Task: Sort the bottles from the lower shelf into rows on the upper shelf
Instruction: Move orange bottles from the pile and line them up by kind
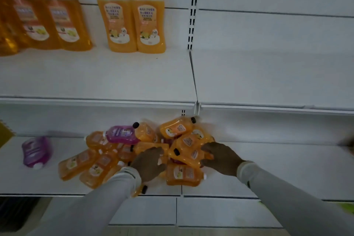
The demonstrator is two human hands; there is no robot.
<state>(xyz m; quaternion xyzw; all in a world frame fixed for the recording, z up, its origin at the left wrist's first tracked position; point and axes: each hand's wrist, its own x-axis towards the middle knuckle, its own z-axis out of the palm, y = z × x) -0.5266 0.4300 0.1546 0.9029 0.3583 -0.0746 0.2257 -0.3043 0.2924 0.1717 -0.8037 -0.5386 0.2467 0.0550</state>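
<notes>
Bottles of orange liquid in clear plastic (183, 146) lie heaped on the white lower shelf (268, 168). My right hand (220, 157) curls onto the topmost one, its long axis running left-right; my left hand (149, 163) rests spread on a neighbour. I judge the right nearer for lifting to the white upper shelf (268, 78).

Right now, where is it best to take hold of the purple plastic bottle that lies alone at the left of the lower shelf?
Probably around its wide middle, from above. The purple plastic bottle lies flat on the white lower shelf, its pale cap toward the front edge, and nothing touches it. Its broad body is easier to span than the small cap. Both hands are at the orange pile now.
</notes>
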